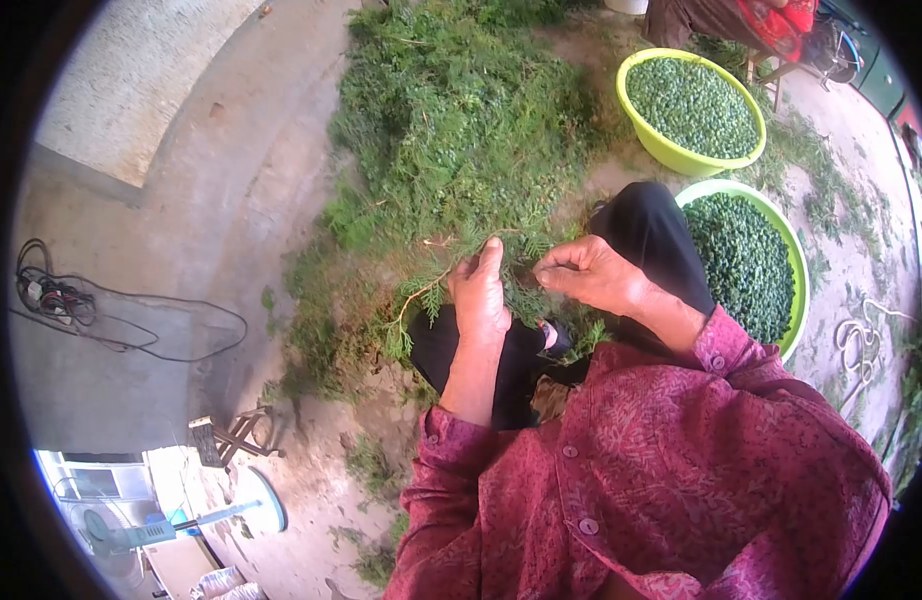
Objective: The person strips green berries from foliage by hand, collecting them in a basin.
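My left hand (478, 290) is closed around a leafy green conifer sprig (429, 288), its thumb pointing up and the fronds sticking out on both sides of the fist. Just to the right, my right hand (596, 275) is in a pinch with thumb and forefinger together; whatever may be between the fingertips is too small to make out. Both hands are over my lap. Beyond them lies a large heap of cut green sprigs (461, 130) on the ground. Near my right knee stands a light green basin (803, 290) full of small green cones or berries.
A yellow-green basin (649, 146), also filled, stands farther back, beside another seated person (716, 22). Coiled dark cable (56, 295) lies at left, a white cord (859, 345) at right. A standing fan (131, 533) and a small wooden stool (243, 438) are at lower left.
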`<state>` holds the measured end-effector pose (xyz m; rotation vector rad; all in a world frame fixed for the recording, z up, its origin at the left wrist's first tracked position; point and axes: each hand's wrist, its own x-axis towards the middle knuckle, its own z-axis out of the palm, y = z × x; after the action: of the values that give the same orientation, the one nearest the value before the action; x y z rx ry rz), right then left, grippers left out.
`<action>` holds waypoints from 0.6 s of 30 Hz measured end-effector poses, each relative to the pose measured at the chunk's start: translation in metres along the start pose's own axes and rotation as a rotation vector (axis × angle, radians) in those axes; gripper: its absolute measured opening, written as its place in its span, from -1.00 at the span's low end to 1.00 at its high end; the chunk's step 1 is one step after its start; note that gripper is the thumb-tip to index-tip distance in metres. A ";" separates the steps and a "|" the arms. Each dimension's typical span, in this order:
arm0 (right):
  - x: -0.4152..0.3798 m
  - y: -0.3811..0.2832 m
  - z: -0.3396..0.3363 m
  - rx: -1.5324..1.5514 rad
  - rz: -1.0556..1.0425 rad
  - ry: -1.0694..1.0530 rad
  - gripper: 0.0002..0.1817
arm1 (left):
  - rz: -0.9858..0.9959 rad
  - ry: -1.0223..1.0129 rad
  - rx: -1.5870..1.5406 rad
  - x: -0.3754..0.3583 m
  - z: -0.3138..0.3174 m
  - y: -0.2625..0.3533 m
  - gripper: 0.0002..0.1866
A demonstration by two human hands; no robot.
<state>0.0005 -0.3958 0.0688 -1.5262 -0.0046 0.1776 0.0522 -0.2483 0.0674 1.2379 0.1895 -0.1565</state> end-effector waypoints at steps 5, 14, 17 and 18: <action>0.007 -0.001 -0.005 -0.503 -0.257 0.288 -0.77 | -0.007 -0.033 0.048 0.004 -0.007 -0.005 -0.80; 0.009 -0.006 -0.008 -0.458 -0.199 0.387 -0.56 | 0.080 -0.093 0.143 -0.008 0.001 -0.005 -0.69; 0.010 -0.010 -0.010 -0.486 -0.181 0.374 -0.53 | 0.080 -0.130 0.140 -0.012 0.003 0.002 -0.70; 0.011 -0.009 -0.010 -0.486 -0.181 0.374 -0.53 | 0.080 -0.130 0.140 -0.013 0.004 0.004 -0.70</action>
<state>0.0130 -0.4052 0.0761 -2.0133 0.1191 -0.2750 0.0407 -0.2500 0.0754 1.3674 0.0165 -0.1825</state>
